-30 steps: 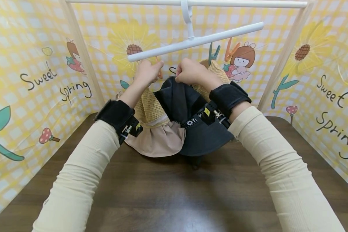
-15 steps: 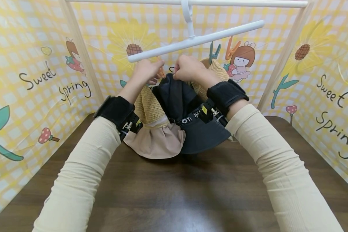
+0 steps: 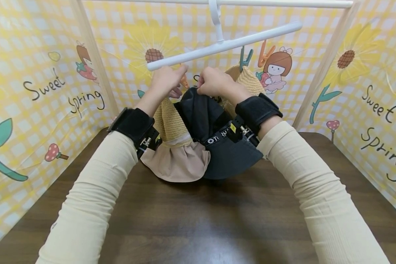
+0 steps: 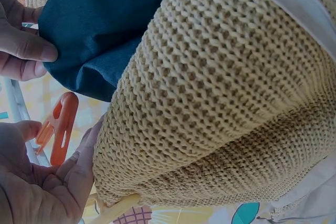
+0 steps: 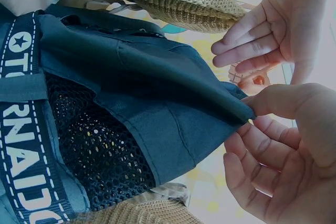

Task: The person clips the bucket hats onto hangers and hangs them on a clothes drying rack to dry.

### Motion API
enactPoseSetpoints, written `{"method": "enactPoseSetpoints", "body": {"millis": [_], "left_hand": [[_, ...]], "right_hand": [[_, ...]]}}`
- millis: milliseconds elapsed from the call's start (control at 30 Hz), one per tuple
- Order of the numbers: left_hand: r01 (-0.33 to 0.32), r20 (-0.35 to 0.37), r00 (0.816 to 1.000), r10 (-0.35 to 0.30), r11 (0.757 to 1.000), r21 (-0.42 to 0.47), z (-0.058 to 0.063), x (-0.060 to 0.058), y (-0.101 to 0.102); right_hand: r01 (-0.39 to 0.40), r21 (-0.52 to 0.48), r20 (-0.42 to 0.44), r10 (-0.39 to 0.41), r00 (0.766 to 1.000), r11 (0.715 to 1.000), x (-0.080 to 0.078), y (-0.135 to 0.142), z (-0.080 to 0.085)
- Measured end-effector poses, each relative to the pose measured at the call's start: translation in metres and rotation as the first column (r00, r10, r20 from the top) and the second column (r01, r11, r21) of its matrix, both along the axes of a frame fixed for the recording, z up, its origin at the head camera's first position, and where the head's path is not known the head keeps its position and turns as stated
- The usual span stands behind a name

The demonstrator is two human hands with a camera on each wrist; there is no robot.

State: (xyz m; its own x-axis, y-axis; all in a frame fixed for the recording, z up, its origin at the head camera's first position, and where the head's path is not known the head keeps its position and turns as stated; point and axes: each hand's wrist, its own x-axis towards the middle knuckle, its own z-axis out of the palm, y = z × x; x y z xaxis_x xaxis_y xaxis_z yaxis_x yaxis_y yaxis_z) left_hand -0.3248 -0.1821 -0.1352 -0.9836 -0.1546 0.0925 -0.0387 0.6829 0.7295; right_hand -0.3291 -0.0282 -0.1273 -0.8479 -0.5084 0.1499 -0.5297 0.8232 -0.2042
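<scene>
My right hand (image 3: 214, 81) pinches the crown tip of a dark sun hat (image 5: 157, 98) between thumb and fingers. The hat hangs brim down, with a lettered band (image 5: 23, 129) and a mesh panel (image 5: 97, 150). Beside it my left hand (image 4: 50, 182) has its fingers extended, palm turned toward an orange clothespin (image 4: 64, 124) that lies between thumb and fingers below the white hanger (image 3: 224, 46). The left fingers lie against a straw hat (image 4: 220, 87) with a pinkish fabric brim (image 3: 178, 161). A pale yellow clothespin (image 4: 118, 209) is at that hat's tip.
Another straw hat (image 3: 249, 82) hangs behind at the right from a green clothespin (image 3: 245, 58). An orange clothespin (image 3: 265, 55) hangs farther right. The tilted hanger hooks over a white rod (image 3: 283, 3) between wooden posts (image 3: 95, 55), above a brown table (image 3: 198, 220).
The dark hat rose a little and then sank slightly with my right hand. My left hand has shifted only slightly beside the orange clothespin, its fingers a little more spread.
</scene>
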Motion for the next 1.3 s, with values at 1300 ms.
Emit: {"method": "enactPoseSetpoints", "body": {"millis": [1300], "left_hand": [[-0.009,-0.039,0.999,0.006,0.996,-0.088,0.0,-0.002,-0.002]], "right_hand": [[-0.01,0.006,0.005,0.01,1.0,1.0,-0.001,-0.014,-0.005]]}}
